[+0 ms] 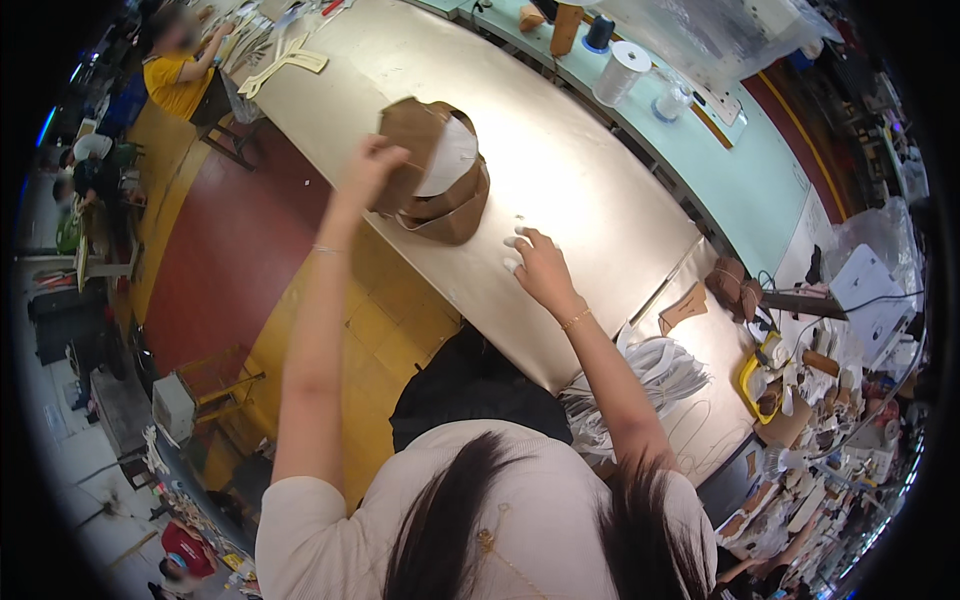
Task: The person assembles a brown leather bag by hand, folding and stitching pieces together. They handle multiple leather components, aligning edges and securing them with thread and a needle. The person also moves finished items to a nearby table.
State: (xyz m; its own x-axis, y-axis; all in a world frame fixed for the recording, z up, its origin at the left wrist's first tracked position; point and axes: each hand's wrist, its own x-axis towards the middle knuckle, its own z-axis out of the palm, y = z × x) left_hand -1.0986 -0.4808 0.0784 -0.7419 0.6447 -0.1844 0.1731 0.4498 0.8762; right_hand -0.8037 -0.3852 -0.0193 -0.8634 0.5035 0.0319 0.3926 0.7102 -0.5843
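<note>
A pile of curved brown leather-like pieces [455,222] lies near the table's front edge, a pale grey-white face showing in its middle. At its left side my left hand [372,172], slightly blurred, is closed on the edge of a brown leather-like piece [410,135], which is tilted up. To the right of the pile, my right hand [543,265] is low over the pale tabletop [560,170]. Its fingers are apart with nothing between them, and white covers sit on several fingertips.
A bundle of white strips [650,385] lies by my right forearm, near a brown flat piece [684,308] and a yellow basket [748,388]. Beyond the table, a pale green bench [740,190] carries a white thread cone [622,75]. A person in yellow [178,80] sits far left.
</note>
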